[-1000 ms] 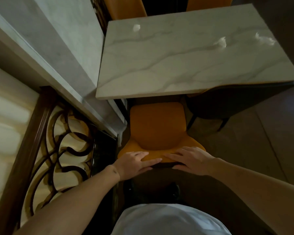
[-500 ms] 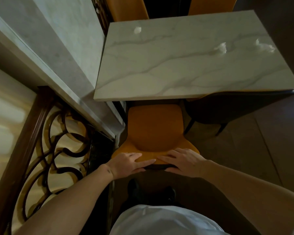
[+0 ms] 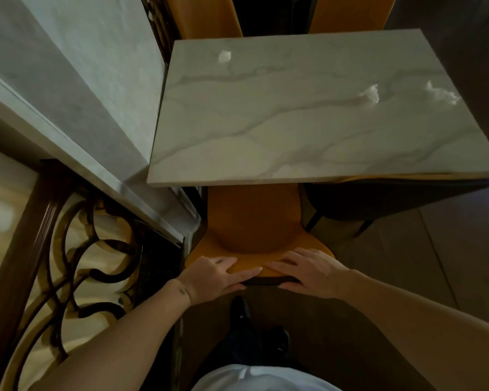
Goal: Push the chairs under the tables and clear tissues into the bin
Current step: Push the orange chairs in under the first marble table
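Observation:
An orange chair stands at the near edge of the marble table, its seat partly under the tabletop. My left hand and my right hand lie side by side on top of the chair's backrest, fingers fairly straight and pressing on it. Three crumpled white tissues lie on the table: one tissue at the far left, a second tissue toward the right, a third tissue near the right edge.
A marble ledge and a dark wooden railing with scrollwork run along the left. A dark chair sits under the table's right side. Two orange chair backs stand at the far side. My shoes are on the brown floor.
The orange chair has slid farther under the table with both hands on its backrest, and I have stepped forward after it.

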